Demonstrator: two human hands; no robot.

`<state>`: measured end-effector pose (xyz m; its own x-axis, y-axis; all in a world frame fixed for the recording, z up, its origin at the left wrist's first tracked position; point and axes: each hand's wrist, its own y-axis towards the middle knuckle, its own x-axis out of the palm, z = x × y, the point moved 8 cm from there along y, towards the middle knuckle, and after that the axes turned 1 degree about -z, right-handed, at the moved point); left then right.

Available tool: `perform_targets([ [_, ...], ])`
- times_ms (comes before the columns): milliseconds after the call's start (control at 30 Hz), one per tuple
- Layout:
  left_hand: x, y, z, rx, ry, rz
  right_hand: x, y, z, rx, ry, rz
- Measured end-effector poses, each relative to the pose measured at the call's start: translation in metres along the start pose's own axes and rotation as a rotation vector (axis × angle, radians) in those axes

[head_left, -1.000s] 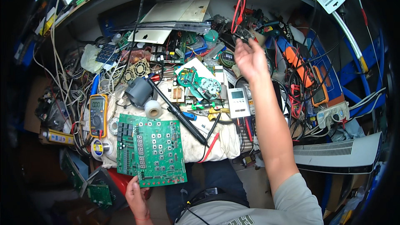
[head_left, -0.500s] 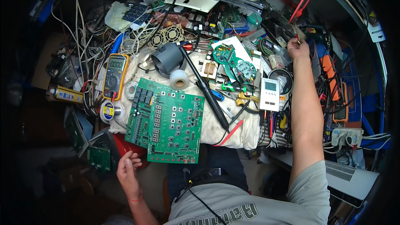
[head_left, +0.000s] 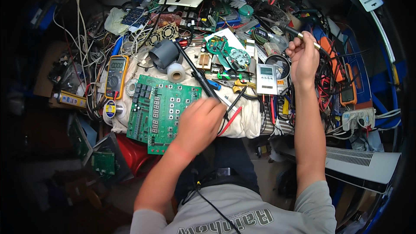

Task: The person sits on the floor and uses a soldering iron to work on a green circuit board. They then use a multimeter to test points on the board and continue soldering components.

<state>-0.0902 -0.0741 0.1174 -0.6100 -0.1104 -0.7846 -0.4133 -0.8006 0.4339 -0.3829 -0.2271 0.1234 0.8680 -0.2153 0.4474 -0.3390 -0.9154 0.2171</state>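
Observation:
My right hand (head_left: 303, 58) is raised over the right side of the bench, fingers curled round a slim pen-shaped tool (head_left: 308, 42), black with a brass-coloured section. My left hand (head_left: 199, 121) reaches across the lower right of a green circuit board (head_left: 143, 104) with push buttons and a digit display. Its fingers close on the lower part of a long black tubular tool (head_left: 193, 67), whose lower end they hide. Beside that hand lies a red test probe (head_left: 230, 121). A white roll (head_left: 176, 73) and a grey plastic pipe piece (head_left: 164, 54) sit above the board.
A yellow multimeter (head_left: 116, 77) and a solder spool (head_left: 111, 109) stand left of the board. Right of centre lies a white tester with a screen (head_left: 266, 79), near yellow-handled pliers (head_left: 243, 87). Round green boards (head_left: 238, 60), tangled wires (head_left: 86, 60) and an orange meter (head_left: 348, 91) crowd around.
My left hand has moved up and right from below the board onto the black tubular tool. My right hand has drawn nearer, the pen-shaped tool now showing in it. The whole view has shifted slightly.

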Motion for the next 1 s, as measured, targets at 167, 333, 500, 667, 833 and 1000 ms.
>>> perform_targets([
  [167, 0.095, 0.043, -0.028, 0.066, 0.320, -0.475, 0.006, -0.071, -0.031, -0.040, 0.045, -0.057],
  [333, 0.124, 0.052, -0.032, 0.149, 0.298, -0.479, -0.021, -0.114, -0.047, -0.067, 0.103, -0.019],
  [500, 0.120, 0.044, -0.016, 0.424, 0.389, -0.425, -0.036, -0.134, -0.060, -0.090, 0.128, -0.027],
  [667, 0.096, 0.050, 0.001, 0.318, 0.237, -0.169, -0.045, -0.145, -0.069, -0.106, 0.117, -0.006],
  [833, 0.074, 0.068, -0.001, 0.079, 0.218, 0.037, -0.044, -0.153, -0.073, -0.116, 0.121, 0.015],
  [1000, 0.018, 0.074, 0.016, 0.106, -0.036, 0.343, -0.045, -0.160, -0.086, -0.148, 0.157, 0.023],
])
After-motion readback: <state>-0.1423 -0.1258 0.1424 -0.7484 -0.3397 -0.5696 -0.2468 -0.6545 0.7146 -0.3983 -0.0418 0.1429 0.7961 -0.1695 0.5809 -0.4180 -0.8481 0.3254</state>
